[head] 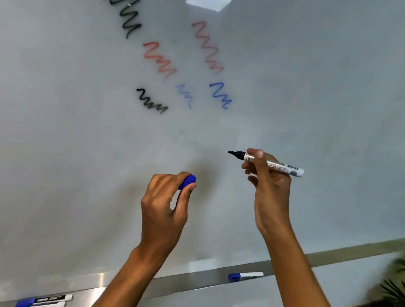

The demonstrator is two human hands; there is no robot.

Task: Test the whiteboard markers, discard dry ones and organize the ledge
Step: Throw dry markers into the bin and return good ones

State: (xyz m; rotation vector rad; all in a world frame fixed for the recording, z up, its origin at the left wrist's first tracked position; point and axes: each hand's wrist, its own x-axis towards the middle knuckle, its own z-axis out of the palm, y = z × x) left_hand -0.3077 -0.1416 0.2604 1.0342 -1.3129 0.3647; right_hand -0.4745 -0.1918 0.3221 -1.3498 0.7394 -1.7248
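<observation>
My right hand (270,182) grips an uncapped white marker (275,165), its dark tip pointing left, just off the whiteboard (320,101). My left hand (164,203) pinches the blue cap (187,181) between thumb and fingers, lower and to the left of the tip. Several squiggles in black, red and blue (221,96) mark the board above. On the metal ledge (187,285) lies a blue-capped marker (244,275) at the right, and two more blue-capped markers (42,301) lie at the lower left.
A green plant (400,287) stands at the lower right, past the board's edge. A ceiling light reflects on the board near the top (207,0). Wall shows below the ledge.
</observation>
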